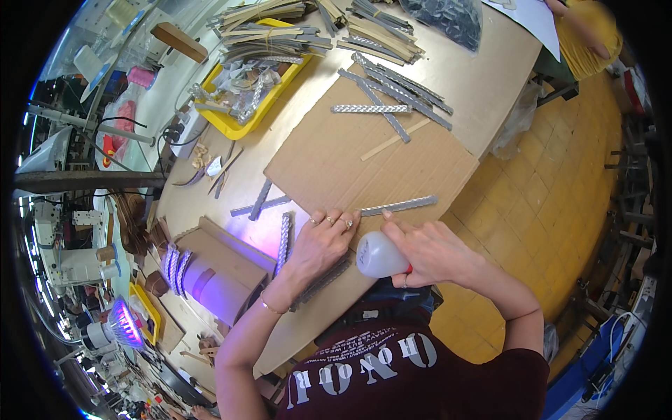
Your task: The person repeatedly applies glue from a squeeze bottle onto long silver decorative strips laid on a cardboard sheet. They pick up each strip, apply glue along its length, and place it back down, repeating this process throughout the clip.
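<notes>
A braided silver-and-grey strip (400, 206) lies near the front edge of a brown cardboard sheet (308, 164). My left hand (325, 240), rings on its fingers, rests at the strip's left end with its fingers bent and pressed together on it. Wrapped in my right hand (437, 253) is a whitish translucent squeeze bottle (378, 255), tilted, with a bit of red at its lower right. The right fingertips reach close to the strip; whether they touch it I cannot tell. More braided strips (371, 108) lie across the sheet's far part.
A yellow tray (269, 105) of scraps stands far left, beside bundles of grey and tan strips (273, 38). A cardboard box with braided bands (224, 276) sits left, near a lit purple lamp (124, 325). Another person in yellow (591, 42) is far right.
</notes>
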Demonstrator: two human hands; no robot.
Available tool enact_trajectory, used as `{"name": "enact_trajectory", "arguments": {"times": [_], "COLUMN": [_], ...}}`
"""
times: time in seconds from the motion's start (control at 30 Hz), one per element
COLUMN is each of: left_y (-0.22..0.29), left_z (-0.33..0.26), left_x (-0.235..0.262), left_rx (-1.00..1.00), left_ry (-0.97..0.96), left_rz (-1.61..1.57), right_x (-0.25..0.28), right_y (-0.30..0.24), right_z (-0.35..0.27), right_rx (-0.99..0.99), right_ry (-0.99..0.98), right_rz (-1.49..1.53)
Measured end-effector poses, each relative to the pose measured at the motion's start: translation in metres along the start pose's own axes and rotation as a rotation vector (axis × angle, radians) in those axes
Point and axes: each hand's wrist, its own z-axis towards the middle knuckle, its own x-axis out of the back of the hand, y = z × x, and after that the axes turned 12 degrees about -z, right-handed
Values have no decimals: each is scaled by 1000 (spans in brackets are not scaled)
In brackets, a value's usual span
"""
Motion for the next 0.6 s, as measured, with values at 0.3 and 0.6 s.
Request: {"name": "enact_trajectory", "arguments": {"times": [0.3,0.6], "left_y": [10,21], "left_z": [4,-1], "left_x": [4,-2], "left_rx": [212,359], "left_ry": [56,160], "left_rz": [-248,-371], "right_x": [20,-19], "right_y": [11,-12], "right_z": [-2,4], "right_rx": [-53,-572], "right_ry": [4,1294], "right_rz": [221,744]}}
